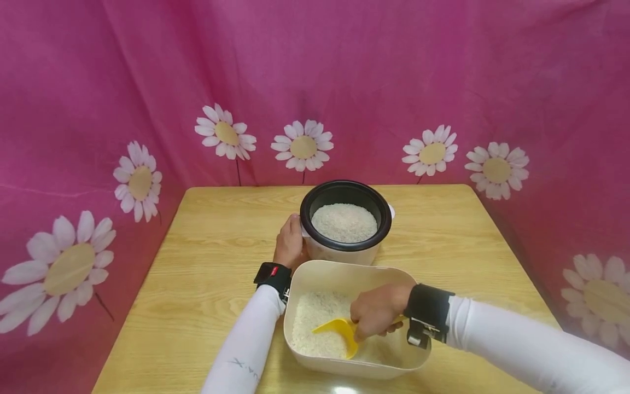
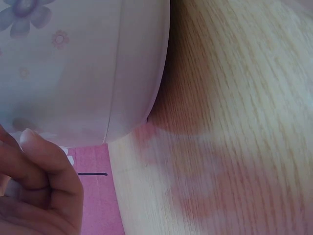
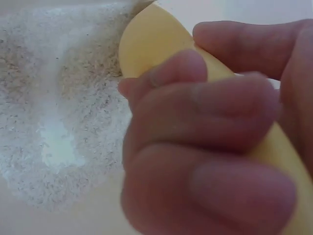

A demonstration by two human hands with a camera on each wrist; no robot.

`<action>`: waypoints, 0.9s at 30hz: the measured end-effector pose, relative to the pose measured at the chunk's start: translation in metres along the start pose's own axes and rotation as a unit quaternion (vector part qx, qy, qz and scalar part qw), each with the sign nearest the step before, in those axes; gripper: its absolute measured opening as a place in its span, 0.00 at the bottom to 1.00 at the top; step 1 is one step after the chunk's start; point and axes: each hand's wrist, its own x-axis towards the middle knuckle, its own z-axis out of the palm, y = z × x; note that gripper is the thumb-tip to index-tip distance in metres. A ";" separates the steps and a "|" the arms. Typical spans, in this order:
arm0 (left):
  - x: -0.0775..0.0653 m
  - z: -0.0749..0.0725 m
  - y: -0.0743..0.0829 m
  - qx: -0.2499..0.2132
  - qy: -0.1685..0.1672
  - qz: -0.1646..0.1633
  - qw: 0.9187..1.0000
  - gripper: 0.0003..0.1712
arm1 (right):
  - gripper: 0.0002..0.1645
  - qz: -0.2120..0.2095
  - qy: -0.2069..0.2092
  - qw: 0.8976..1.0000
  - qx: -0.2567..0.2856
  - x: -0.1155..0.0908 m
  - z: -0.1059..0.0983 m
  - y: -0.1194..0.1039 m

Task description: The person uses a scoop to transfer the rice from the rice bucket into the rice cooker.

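Note:
A yellow scoop dips into the white rice inside a cream plastic bin. My right hand grips its handle, fingers wrapped round it in the right wrist view. Behind the bin stands a rice cooker with a black inner pot holding a heap of rice. My left hand is at the cooker's left side handle, its fingers curled against the flower-printed body in the left wrist view. The hold on that handle is partly hidden.
Both the cooker and the bin stand on a light wooden table, the bin closer to me. A pink cloth printed with large white daisies surrounds the table at the back and sides.

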 end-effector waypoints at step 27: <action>-0.001 0.000 0.001 0.000 0.002 0.000 1.000 0.31 | 0.16 -0.033 -0.001 0.999 0.041 0.016 0.000 0.015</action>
